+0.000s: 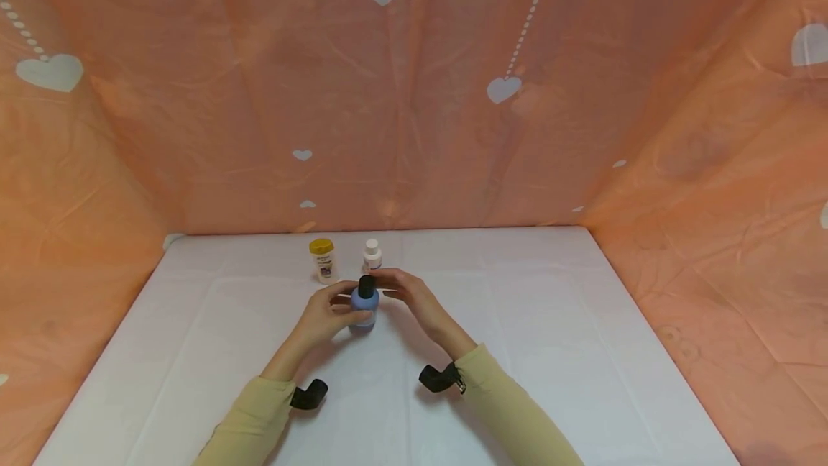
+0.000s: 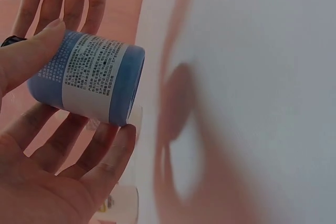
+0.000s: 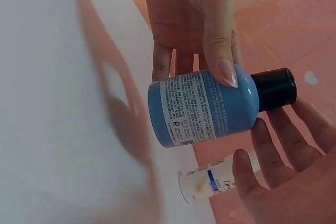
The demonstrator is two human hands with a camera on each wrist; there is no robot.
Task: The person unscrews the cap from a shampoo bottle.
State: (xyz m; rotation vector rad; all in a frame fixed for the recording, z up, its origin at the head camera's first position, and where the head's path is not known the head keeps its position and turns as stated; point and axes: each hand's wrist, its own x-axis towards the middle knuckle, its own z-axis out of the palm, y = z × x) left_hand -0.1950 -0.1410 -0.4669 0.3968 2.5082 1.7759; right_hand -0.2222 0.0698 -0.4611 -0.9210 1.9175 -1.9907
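The person's left hand [image 1: 326, 315] held a rounded, translucent blue plastic bottle with a black cylindrical cap [image 1: 364, 302], its thumb laid across the near side and its fingers bent round the other. The bottle was upright, cap uppermost, raised just above a white cloth-covered table [image 1: 517, 380], where its shadow fell apart from its base. A pale label covered with small dark print [image 3: 184, 108] wrapped its side. The right hand [image 1: 414, 295] gripped nothing; its fingers were spread loosely beside the cap and shoulder of the bottle, though whether they touched it could not be told. Beyond the hands, a cream-white container with a yellow lid [image 1: 325, 269] stood on the table to the left, and a small white bottle with a white cap [image 1: 372, 257] stood near it, partly hidden behind the right hand. Both forearms wore pale yellow-green sleeves [image 1: 511, 408], with a black device [image 1: 438, 378] at each wrist. Orange sheeting printed with white hearts [image 1: 420, 113] enclosed the table's back and sides.
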